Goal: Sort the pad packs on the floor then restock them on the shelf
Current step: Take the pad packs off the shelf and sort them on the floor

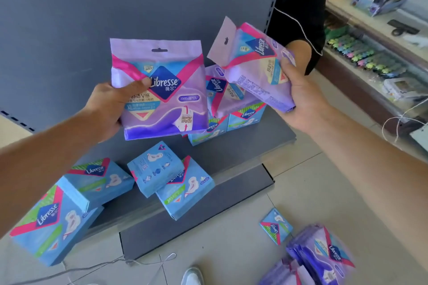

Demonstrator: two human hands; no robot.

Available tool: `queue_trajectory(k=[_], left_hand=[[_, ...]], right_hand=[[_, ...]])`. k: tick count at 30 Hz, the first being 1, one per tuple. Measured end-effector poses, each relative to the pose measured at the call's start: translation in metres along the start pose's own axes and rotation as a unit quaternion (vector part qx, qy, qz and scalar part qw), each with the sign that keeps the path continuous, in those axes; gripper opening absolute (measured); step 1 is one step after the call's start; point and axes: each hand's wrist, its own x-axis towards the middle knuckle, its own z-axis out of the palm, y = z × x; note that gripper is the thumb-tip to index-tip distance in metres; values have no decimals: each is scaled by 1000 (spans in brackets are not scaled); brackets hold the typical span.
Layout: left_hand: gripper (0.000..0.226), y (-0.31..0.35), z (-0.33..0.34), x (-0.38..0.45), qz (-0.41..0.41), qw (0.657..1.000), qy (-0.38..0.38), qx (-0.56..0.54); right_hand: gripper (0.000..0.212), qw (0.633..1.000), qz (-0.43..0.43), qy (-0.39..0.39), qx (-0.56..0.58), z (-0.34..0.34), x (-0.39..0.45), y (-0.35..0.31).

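Note:
My left hand (115, 109) grips a purple Libresse pad pack (159, 90) upright by its left edge, thumb across the front. My right hand (298, 99) holds a second purple pack (257, 62), tilted with its hang tab up to the left. Both are above the grey shelf (254, 148). At the back of the shelf a third purple pack (222, 90) lies on two blue packs (245, 117). Several blue packs (162, 169) lie scattered on the shelf's front, one (48, 222) at the left. More purple packs (324, 254) and one blue pack (275, 225) lie on the floor.
A grey back panel (92, 18) rises behind the shelf. A person in a black top (298, 7) stands at the back right. A counter with small goods (375, 37) runs along the right. A white cord (139, 264) and a shoe tip (192, 276) are on the tiled floor.

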Motion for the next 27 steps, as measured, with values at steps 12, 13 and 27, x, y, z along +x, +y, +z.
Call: queue_trajectory(k=[12, 13, 27], left_hand=[[42, -12, 118, -97, 29, 996, -77, -29], [40, -14, 126, -102, 33, 996, -84, -26], [31, -41, 264, -166, -30, 972, -232, 11]], right_hand=[[65, 997, -62, 4, 45, -61, -130, -8], [63, 998, -61, 14, 22, -70, -137, -10], [23, 976, -112, 43, -184, -177, -224, -28]])
